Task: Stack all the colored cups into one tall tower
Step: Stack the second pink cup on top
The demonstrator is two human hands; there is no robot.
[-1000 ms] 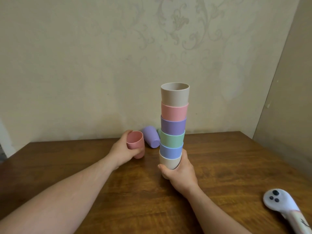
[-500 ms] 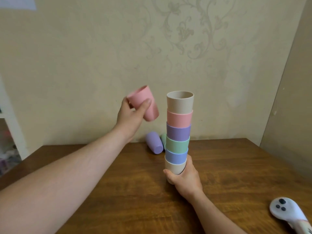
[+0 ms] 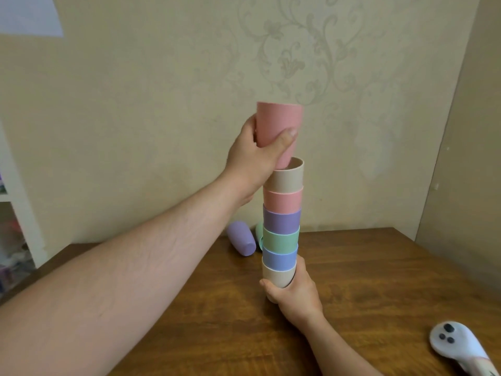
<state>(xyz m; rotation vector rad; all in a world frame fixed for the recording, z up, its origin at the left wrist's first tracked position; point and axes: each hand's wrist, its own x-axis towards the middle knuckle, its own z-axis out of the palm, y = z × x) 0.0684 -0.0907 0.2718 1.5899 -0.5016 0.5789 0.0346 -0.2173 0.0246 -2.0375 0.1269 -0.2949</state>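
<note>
A: How many cups are being counted in the tower (image 3: pixel 282 229)?

B: Six are being seen nested upright: beige at the bottom, then blue, green, purple, pink and beige on top. A seventh, the pink cup (image 3: pixel 279 131), is being held upright just above the tower's top rim, its base being dipped into the beige mouth.

A: How is it being gripped?

B: It is being wrapped by the left hand (image 3: pixel 254 156), thumb across the front and fingers hidden behind. The tower's bottom cup is being clasped by the right hand (image 3: pixel 294 290), fingers curled around it, low over the table (image 3: pixel 379 280).

A: Are other cups being left out?

B: Two are lying on their sides behind the tower, to its left: a purple cup (image 3: pixel 241 238), and a green cup (image 3: pixel 259 236) mostly hidden by the tower.

A: What materials are being shown?

B: All the cups are being seen as smooth, matte, tapered cylinders in pastel shades. The table is being shown as dark brown wood with visible grain. Right of the tower, near the front edge, one white handheld controller (image 3: pixel 455 346) with three dark buttons is lying flat.
</note>
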